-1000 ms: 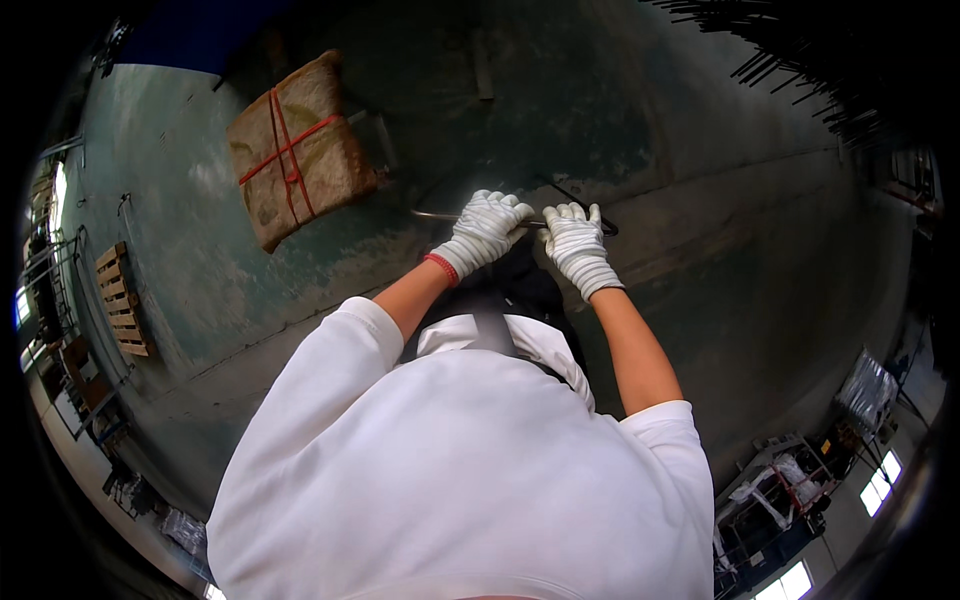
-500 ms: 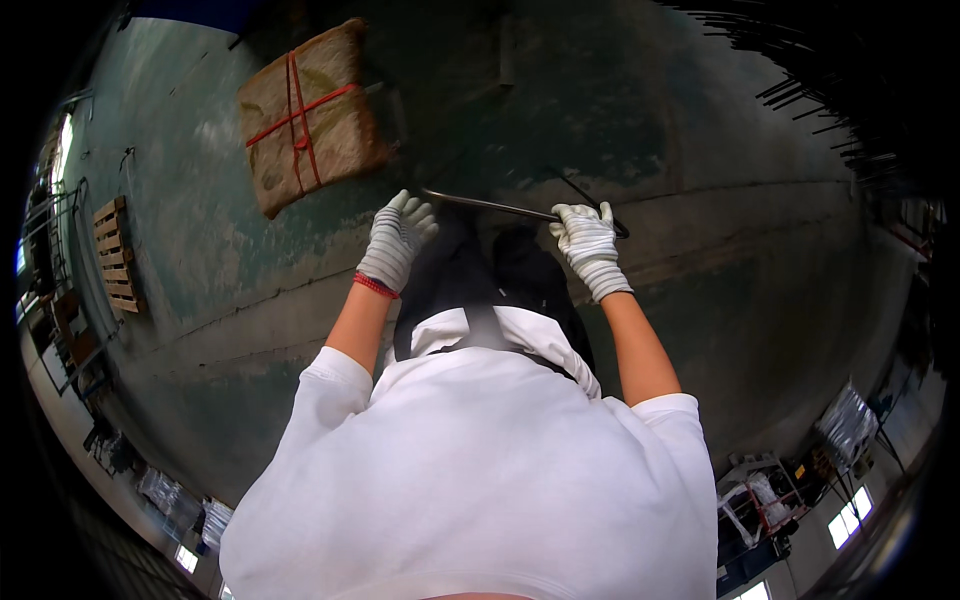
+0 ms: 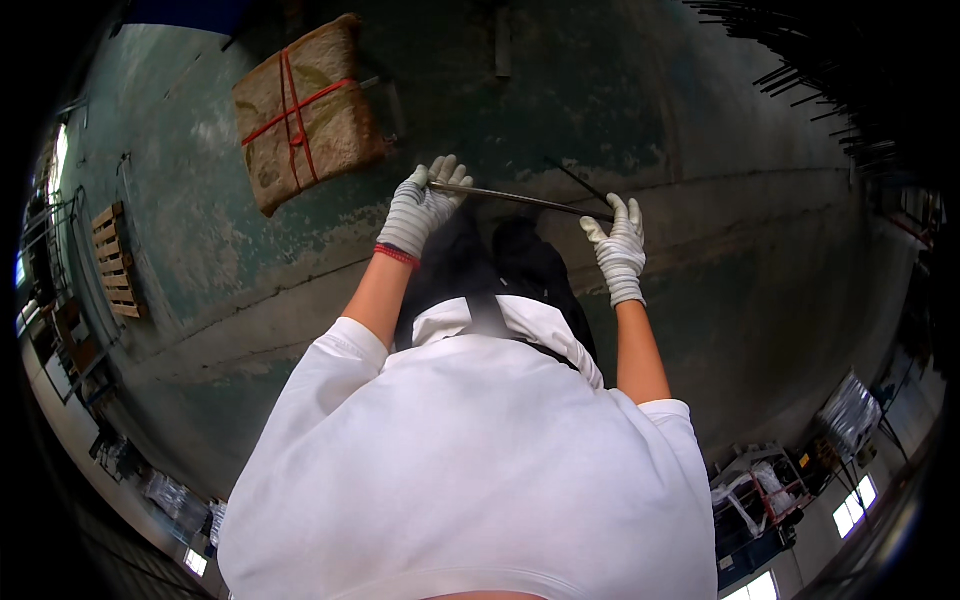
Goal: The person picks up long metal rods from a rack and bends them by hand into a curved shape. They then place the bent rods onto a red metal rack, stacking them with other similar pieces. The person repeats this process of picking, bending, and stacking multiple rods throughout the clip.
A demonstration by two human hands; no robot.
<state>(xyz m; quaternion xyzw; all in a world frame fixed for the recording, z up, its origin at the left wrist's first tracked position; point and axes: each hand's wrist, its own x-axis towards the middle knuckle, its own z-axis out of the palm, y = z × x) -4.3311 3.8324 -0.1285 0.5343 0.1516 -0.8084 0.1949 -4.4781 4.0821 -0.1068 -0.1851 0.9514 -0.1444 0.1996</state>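
A thin bent metal rod (image 3: 525,199) is held across in front of me at about thigh height. My left hand (image 3: 422,208), in a pale knitted glove with a red bracelet at the wrist, has the rod's left end across its palm, near the thumb; its fingers point away from me. At the rod's bend on the right is my gloved right hand (image 3: 620,250), thumb and fingers loosely around it. From there a darker arm of the rod slants back to the left. My right fingers partly hide the bend.
Beyond my left hand, a worn brown padded bundle (image 3: 310,115) tied with red straps lies on the scuffed green floor (image 3: 210,230). A wooden pallet (image 3: 117,260) is at far left. Many dark rods (image 3: 840,80) stick out at upper right. Wrapped goods and equipment (image 3: 760,500) stand at lower right.
My left hand has moved right and away from me, onto the rod's end. My right hand has shifted slightly right and loosened its fingers at the bend.
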